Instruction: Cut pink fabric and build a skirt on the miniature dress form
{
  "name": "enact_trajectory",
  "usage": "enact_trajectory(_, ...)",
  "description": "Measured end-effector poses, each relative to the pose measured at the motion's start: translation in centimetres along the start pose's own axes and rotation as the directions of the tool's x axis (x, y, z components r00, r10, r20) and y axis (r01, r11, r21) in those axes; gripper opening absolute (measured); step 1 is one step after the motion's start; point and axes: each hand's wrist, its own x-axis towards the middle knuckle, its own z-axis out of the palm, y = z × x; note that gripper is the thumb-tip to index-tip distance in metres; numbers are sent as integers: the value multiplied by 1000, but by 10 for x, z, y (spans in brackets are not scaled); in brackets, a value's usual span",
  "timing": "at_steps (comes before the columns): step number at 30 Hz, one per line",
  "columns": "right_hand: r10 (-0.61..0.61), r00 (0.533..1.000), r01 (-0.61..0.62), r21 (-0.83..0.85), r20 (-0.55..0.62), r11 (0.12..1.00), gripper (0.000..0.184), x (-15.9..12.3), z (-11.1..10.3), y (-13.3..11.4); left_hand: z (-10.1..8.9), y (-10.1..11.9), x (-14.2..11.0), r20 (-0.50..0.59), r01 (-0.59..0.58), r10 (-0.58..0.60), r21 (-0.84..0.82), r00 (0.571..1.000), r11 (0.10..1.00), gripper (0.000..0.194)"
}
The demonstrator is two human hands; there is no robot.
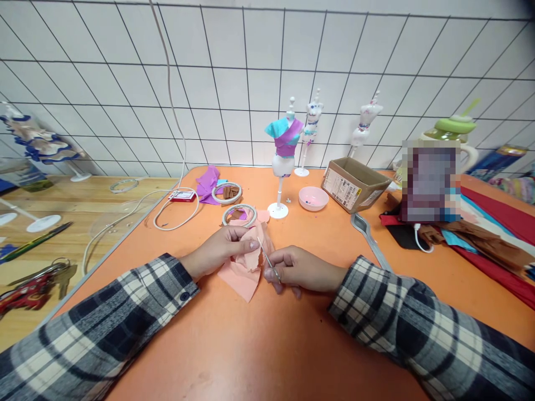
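Note:
My left hand [225, 248] pinches a piece of peach fabric [253, 259] between thumb and fingers. My right hand [298, 270] grips a small pair of scissors [266, 257], whose blades point up and left along the fabric's right side. I cannot tell whether the blades touch the cloth. More peach cloth spreads under my left hand, with one corner lying on the orange table [234, 340]. Just beyond it are a white hoop [239, 207] and a second hoop [227, 184]. A small white mannequin [283, 167] dressed in turquoise and purple fabric stands behind my hands.
Behind stand two more mannequins [311, 120]. A pink bowl [313, 199], a cardboard box [355, 186] and a grey strap-like strip [370, 239] lie to the right. Purple fabric [208, 184] and a white cable [167, 227] are at left, keys [42, 284] further out.

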Motion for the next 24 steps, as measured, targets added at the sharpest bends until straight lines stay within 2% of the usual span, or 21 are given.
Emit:
enact_trajectory(10, -3, 1000, 3, 30, -10, 1000, 41, 1, 2, -5, 1, 1, -2, -43, 36, -31, 105, 999, 994, 37)
enact_trajectory(24, 9, 1000, -9, -4, 4, 1000, 44, 1, -1, -2, 1, 0, -2, -34, 26, -27, -12, 999, 1000, 35)
